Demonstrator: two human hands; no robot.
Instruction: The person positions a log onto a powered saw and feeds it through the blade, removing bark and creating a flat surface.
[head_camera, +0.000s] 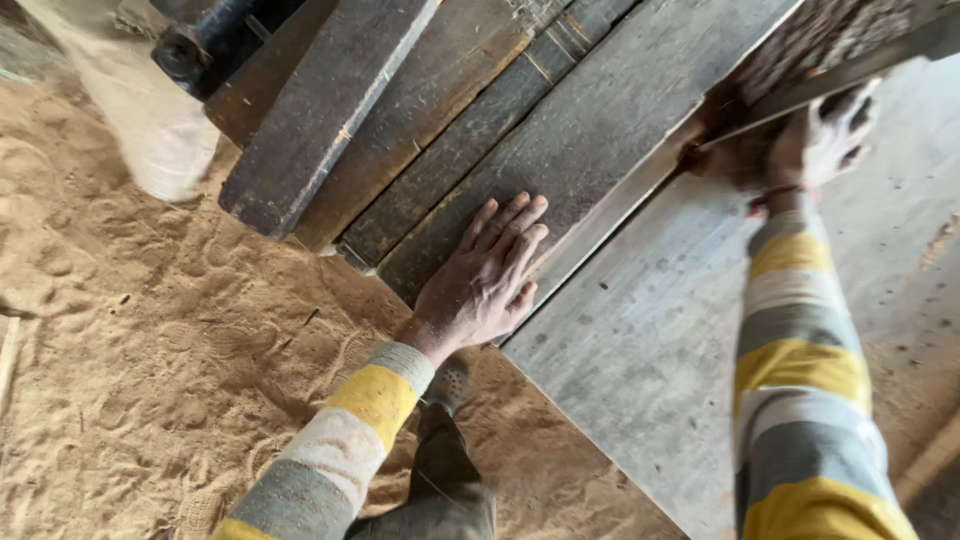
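Sawdust floor (150, 380) spread wide to the left of the dark plank (560, 150); footprints pressed into it; a pale trouser leg (140, 100) of another person standing at the far left, beyond the plank ends. Further dark boards (320, 110) stacked alongside the plank on its left, overlapping, ends jutting over the sawdust. Grey tabletop (650, 340) just to the right of the plank, its edge running beside it; own shoe (447, 383) below the plank's near end, on the sawdust. No containers anywhere near the plank. Left hand (480, 275) laid flat on the plank's near end, fingers (515, 225) stretched out and slightly spread, pressing down, gripping nothing; striped yellow and grey sleeve behind it. Right hand (820, 140) up at the plank's far right, fingers curled around a thin dark board edge (850, 72); blurred, exact grip hard to tell.
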